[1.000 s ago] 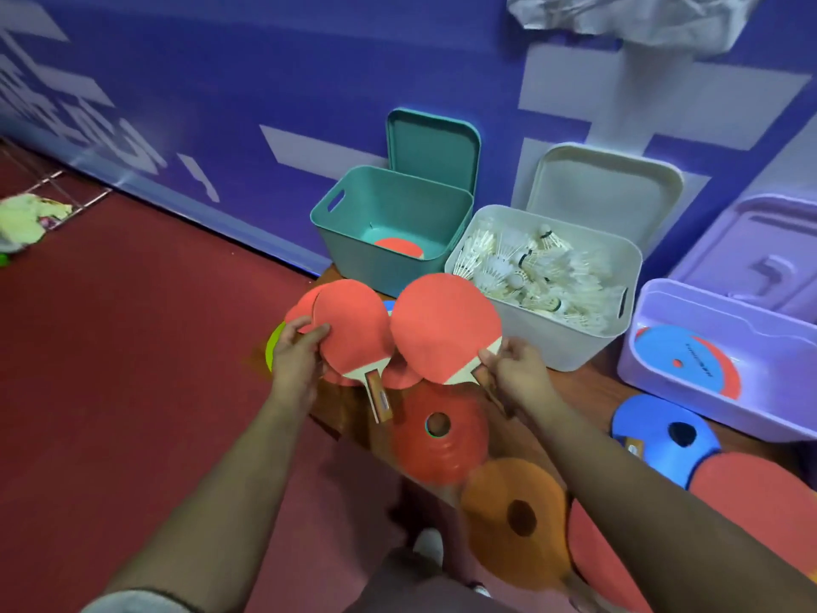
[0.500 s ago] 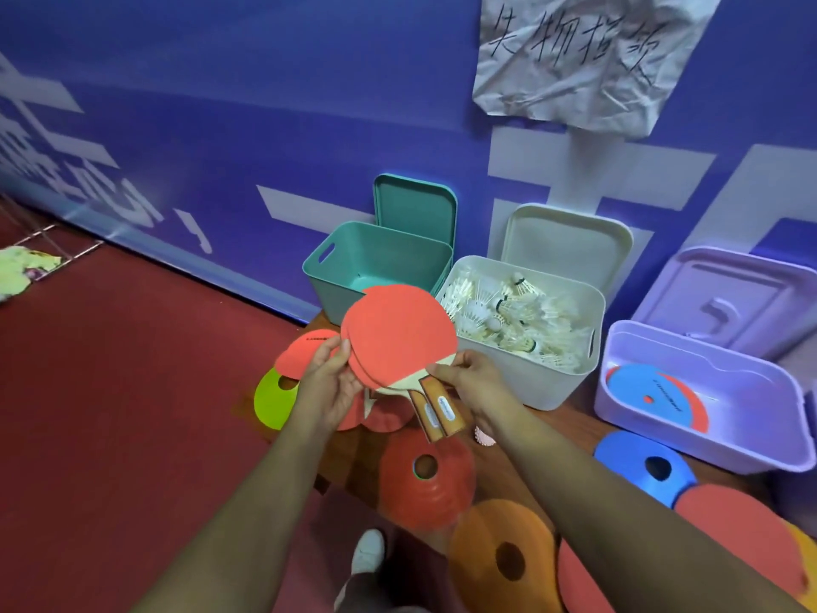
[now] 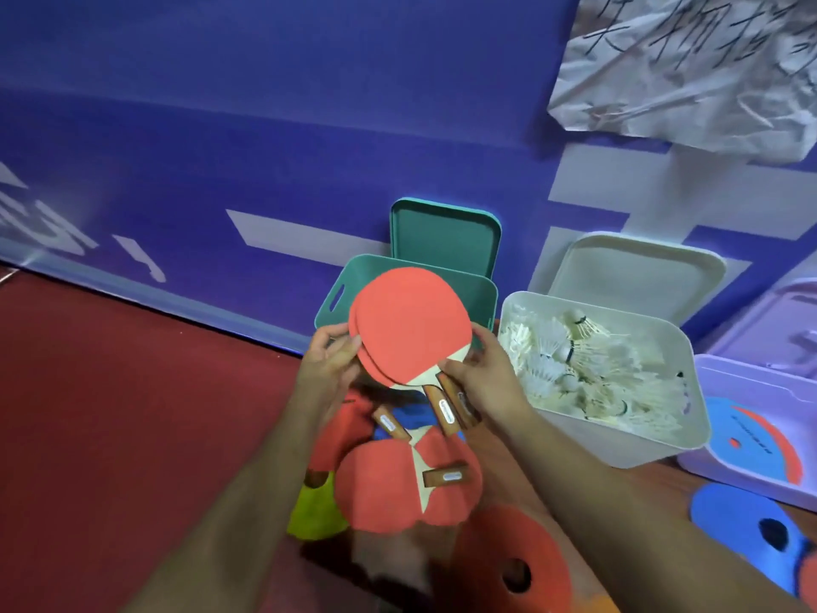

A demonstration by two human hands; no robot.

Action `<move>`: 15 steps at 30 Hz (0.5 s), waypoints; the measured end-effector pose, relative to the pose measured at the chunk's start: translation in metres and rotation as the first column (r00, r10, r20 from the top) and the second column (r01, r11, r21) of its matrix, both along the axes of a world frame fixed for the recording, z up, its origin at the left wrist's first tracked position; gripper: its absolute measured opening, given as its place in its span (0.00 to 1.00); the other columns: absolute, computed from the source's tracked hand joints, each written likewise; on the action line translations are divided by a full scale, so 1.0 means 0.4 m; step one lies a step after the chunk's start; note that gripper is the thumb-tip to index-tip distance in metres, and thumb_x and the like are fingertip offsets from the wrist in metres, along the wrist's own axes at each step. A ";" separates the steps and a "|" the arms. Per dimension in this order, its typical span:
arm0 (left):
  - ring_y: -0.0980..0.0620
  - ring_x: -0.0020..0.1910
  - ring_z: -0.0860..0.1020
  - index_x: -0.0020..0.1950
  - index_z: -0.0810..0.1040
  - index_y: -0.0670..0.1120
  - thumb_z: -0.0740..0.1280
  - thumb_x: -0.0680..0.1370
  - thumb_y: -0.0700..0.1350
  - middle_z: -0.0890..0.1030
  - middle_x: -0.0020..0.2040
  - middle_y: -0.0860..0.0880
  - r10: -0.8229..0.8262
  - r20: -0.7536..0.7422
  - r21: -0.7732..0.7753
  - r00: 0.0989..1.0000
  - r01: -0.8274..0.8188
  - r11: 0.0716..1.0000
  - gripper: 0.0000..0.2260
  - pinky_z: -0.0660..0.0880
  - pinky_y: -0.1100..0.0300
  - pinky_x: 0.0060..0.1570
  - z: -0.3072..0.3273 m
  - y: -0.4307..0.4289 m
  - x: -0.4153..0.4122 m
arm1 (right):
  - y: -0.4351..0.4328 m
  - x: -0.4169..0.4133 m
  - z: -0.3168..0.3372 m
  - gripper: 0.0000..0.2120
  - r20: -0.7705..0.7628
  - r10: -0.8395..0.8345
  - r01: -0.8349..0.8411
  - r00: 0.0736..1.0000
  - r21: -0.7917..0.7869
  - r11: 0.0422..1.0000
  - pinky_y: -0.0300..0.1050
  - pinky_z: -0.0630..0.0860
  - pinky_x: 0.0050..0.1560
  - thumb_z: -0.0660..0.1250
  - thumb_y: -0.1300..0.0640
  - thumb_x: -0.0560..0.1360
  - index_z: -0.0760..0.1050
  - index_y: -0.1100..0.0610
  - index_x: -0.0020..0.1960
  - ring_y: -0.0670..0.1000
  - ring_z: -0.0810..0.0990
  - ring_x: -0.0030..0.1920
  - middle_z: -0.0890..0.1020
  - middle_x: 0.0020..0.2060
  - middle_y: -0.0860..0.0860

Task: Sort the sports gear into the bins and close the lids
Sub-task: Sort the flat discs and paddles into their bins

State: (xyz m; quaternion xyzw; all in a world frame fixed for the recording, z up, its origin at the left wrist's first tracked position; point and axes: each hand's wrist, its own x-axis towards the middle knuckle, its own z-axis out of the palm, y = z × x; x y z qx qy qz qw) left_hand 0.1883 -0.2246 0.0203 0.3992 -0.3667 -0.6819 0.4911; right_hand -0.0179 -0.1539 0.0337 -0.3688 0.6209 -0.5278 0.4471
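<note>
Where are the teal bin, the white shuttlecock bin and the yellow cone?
Teal plastic bin [image 3: 349, 273], head view, left wall.
White plastic shuttlecock bin [image 3: 619, 446], head view, front wall.
Yellow flat cone [image 3: 314, 511], head view, top.

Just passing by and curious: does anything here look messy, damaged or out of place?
The paper sign on the wall is badly crumpled. Several loose paddles lie crisscrossed among scattered cones, not yet binned. Nothing looks broken or spilled.
</note>
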 end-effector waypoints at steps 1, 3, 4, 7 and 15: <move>0.48 0.49 0.80 0.51 0.73 0.43 0.66 0.77 0.36 0.80 0.50 0.41 0.003 0.047 -0.001 0.999 -0.003 1.000 0.05 0.80 0.56 0.51 0.002 -0.045 0.015 | -0.029 0.007 -0.003 0.29 -0.001 0.002 -0.002 1.000 0.025 1.000 0.55 0.81 0.50 0.74 0.67 0.69 0.70 0.53 0.67 0.54 0.84 0.44 0.84 0.48 0.58; 0.47 0.45 0.78 0.49 0.73 0.43 0.69 0.76 0.37 0.78 0.45 0.41 -0.009 0.166 0.015 0.986 0.007 1.000 0.05 0.80 0.58 0.44 0.003 -0.146 0.041 | -0.095 0.019 -0.014 0.30 -0.036 -0.007 0.010 0.999 0.078 0.997 0.57 0.81 0.48 0.75 0.61 0.67 0.72 0.46 0.66 0.57 0.84 0.42 0.84 0.45 0.59; 0.47 0.43 0.78 0.51 0.73 0.43 0.69 0.76 0.38 0.77 0.43 0.42 -0.037 0.245 0.015 0.969 0.034 0.999 0.07 0.80 0.57 0.42 0.002 -0.194 0.049 | -0.126 0.020 -0.022 0.29 -0.057 0.000 0.006 0.998 0.098 0.995 0.56 0.82 0.47 0.75 0.61 0.67 0.73 0.45 0.65 0.58 0.84 0.42 0.84 0.45 0.59; 0.49 0.37 0.80 0.63 0.72 0.44 0.71 0.76 0.40 0.79 0.44 0.42 -0.191 0.492 0.056 0.850 0.188 0.981 0.17 0.81 0.55 0.36 0.005 -0.312 0.053 | -0.206 0.011 -0.027 0.29 -0.133 0.062 -0.044 0.989 0.137 0.990 0.39 0.79 0.38 0.74 0.66 0.69 0.73 0.48 0.66 0.46 0.82 0.35 0.83 0.37 0.52; 0.46 0.35 0.81 0.59 0.70 0.40 0.69 0.77 0.38 0.80 0.48 0.43 -0.352 0.456 0.231 0.817 0.274 0.934 0.13 0.82 0.54 0.33 -0.056 -0.450 -0.004 | -0.401 -0.042 -0.067 0.52 -0.379 0.308 -0.166 0.873 0.362 0.917 0.48 0.77 0.56 0.79 0.53 0.64 0.50 0.55 0.78 0.54 0.79 0.53 0.78 0.57 0.55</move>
